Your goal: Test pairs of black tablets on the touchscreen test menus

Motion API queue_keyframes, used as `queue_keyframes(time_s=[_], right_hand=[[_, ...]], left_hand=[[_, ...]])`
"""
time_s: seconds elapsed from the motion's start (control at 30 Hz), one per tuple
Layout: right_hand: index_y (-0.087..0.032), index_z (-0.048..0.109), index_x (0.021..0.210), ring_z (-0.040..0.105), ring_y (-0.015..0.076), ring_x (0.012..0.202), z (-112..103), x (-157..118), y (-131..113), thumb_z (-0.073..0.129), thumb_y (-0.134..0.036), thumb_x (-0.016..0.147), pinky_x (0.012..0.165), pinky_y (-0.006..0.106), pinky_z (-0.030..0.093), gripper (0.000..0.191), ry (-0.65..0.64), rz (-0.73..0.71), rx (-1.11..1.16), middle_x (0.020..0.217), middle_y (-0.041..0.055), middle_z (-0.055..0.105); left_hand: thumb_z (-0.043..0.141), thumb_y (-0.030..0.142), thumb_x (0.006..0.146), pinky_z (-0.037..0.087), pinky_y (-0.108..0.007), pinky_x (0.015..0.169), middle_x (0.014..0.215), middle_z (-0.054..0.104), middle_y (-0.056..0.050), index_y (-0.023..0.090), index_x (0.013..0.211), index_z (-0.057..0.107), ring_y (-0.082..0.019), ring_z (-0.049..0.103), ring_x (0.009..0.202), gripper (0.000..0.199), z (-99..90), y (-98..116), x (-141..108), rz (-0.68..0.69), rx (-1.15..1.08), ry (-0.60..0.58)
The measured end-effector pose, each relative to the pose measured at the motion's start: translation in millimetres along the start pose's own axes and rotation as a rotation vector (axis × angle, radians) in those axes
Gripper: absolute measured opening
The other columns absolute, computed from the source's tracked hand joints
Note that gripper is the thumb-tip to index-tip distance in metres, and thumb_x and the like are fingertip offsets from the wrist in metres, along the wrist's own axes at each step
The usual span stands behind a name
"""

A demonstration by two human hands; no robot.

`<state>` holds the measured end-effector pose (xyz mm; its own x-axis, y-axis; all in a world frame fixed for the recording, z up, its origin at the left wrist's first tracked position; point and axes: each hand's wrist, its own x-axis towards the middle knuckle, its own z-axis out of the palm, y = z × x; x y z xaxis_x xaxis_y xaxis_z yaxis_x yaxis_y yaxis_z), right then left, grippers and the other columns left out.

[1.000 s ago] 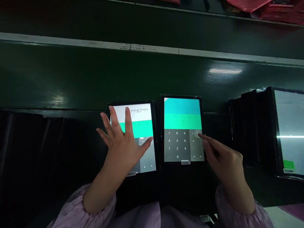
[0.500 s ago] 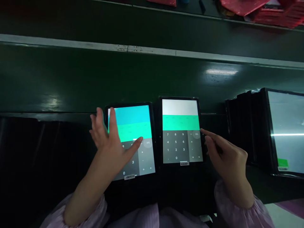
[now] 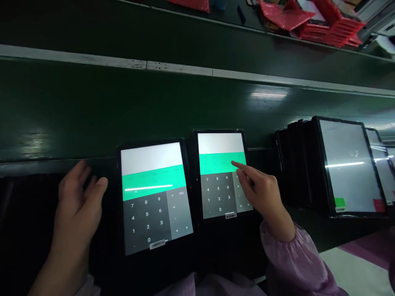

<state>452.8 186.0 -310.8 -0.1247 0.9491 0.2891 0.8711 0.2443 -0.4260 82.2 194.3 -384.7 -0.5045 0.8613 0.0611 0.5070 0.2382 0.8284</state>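
Observation:
Two tablets lie side by side, both showing a calculator keypad under a green band and a white area. My right hand (image 3: 261, 187) is over the right tablet (image 3: 216, 196), its index finger stretched to the green band; whether the tip touches the glass I cannot tell. Its thumb is apart from the index finger, and nothing is held. Left of the left tablet (image 3: 147, 213), my left hand (image 3: 78, 199) hovers off it with loosely bent fingers, open and holding nothing. A small barcode label (image 3: 157, 244) sits at that tablet's lower edge.
Several tablets stand tilted in a row at the right, the front one a lit white tablet (image 3: 347, 164) with green and red corner patches. Red bubble-wrap packs (image 3: 331, 31) lie on the shelf behind. A pale metal strip (image 3: 179, 68) crosses the green bench (image 3: 138, 107).
My left hand has moved left off the left tablet, whose blue screen area is now white. My right index finger has gone from the right tablet's edge to over its green band. The view has shifted right.

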Motion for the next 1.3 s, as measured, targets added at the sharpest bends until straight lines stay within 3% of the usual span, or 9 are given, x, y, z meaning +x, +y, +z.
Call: queue_keyframes(time_s=[0.13,0.3,0.5,0.7,0.8,0.97,1.1,1.17,1.3], right_hand=[[-0.012,0.085,0.091,0.031,0.0069,0.039,-1.6,-2.0,-0.1,0.051,-0.026,0.108,0.041,0.022,0.025,0.040,0.110,0.094,-0.061,0.049,-0.0036,0.054],[-0.011,0.085,0.113,0.033,0.0074,0.039,2.1,-4.0,-4.5,0.048,-0.029,0.110,0.042,0.023,0.028,0.041,0.019,0.057,0.000,0.053,-0.0026,0.058],[-0.014,0.086,0.103,0.032,0.0063,0.039,1.3,-6.4,-8.0,0.048,-0.030,0.110,0.040,0.021,0.027,0.041,0.101,0.154,-0.075,0.058,0.0011,0.068],[-0.013,0.084,0.104,0.038,0.0054,0.037,2.5,-15.0,-36.0,0.047,-0.019,0.110,0.038,0.020,0.031,0.038,-0.066,-0.078,0.139,0.066,0.0009,0.074],[-0.009,0.081,0.117,0.042,0.0054,0.038,11.6,-15.7,-46.6,0.044,-0.018,0.112,0.039,0.020,0.035,0.038,-0.101,-0.088,0.143,0.071,0.0023,0.077],[-0.010,0.082,0.108,0.051,0.0069,0.043,22.4,-13.8,-54.1,0.042,-0.021,0.115,0.045,0.021,0.041,0.042,-0.146,-0.139,0.127,0.074,0.0046,0.078],[-0.011,0.083,0.113,0.039,0.0058,0.038,17.8,-9.6,-39.1,0.045,-0.024,0.114,0.040,0.020,0.030,0.040,0.030,0.001,0.026,0.055,-0.0025,0.065],[-0.011,0.084,0.102,0.032,0.0055,0.037,14.3,-6.3,-27.4,0.047,-0.027,0.112,0.037,0.021,0.023,0.042,0.159,0.109,-0.048,0.051,-0.0026,0.062],[-0.013,0.083,0.088,0.031,0.0051,0.038,12.7,-2.8,-16.5,0.045,-0.031,0.112,0.038,0.021,0.024,0.048,0.182,0.166,-0.092,0.062,0.0026,0.071]], left_hand=[[0.074,0.040,0.077,0.037,-0.061,0.127,0.157,0.063,-0.019,0.013,0.145,0.067,-0.040,0.053,0.151,0.073,7.2,18.7,1.4,-0.103,-0.019,0.047],[0.075,0.040,0.073,0.042,-0.062,0.125,0.140,0.075,-0.012,0.020,0.131,0.072,-0.038,0.060,0.144,0.061,11.7,25.3,5.1,-0.094,-0.085,0.083],[0.067,0.035,0.078,0.049,-0.056,0.122,0.125,0.079,-0.006,0.022,0.122,0.076,-0.033,0.066,0.135,0.047,10.6,33.1,3.0,-0.060,-0.052,0.084],[0.068,0.034,0.079,0.063,-0.053,0.104,0.121,0.081,-0.009,0.019,0.117,0.078,-0.031,0.078,0.109,0.041,13.4,33.1,3.8,-0.039,-0.139,0.087],[0.068,0.033,0.079,0.064,-0.052,0.100,0.121,0.081,-0.011,0.017,0.114,0.077,-0.031,0.079,0.107,0.039,13.0,32.3,3.7,-0.030,-0.168,0.074],[0.067,0.032,0.082,0.065,-0.048,0.099,0.118,0.081,-0.010,0.017,0.116,0.076,-0.028,0.079,0.106,0.039,11.6,32.9,3.2,-0.028,-0.168,0.053],[0.069,0.034,0.080,0.066,-0.044,0.095,0.114,0.080,-0.008,0.019,0.111,0.077,-0.026,0.078,0.102,0.036,12.5,30.5,4.3,-0.039,-0.202,0.060],[0.068,0.036,0.080,0.066,-0.044,0.094,0.112,0.080,-0.007,0.019,0.110,0.077,-0.026,0.078,0.100,0.036,12.6,31.0,4.3,-0.045,-0.221,0.048],[0.065,0.037,0.080,0.066,-0.045,0.094,0.110,0.080,-0.008,0.020,0.107,0.077,-0.026,0.077,0.101,0.034,11.4,37.3,2.7,-0.093,-0.208,0.017]])
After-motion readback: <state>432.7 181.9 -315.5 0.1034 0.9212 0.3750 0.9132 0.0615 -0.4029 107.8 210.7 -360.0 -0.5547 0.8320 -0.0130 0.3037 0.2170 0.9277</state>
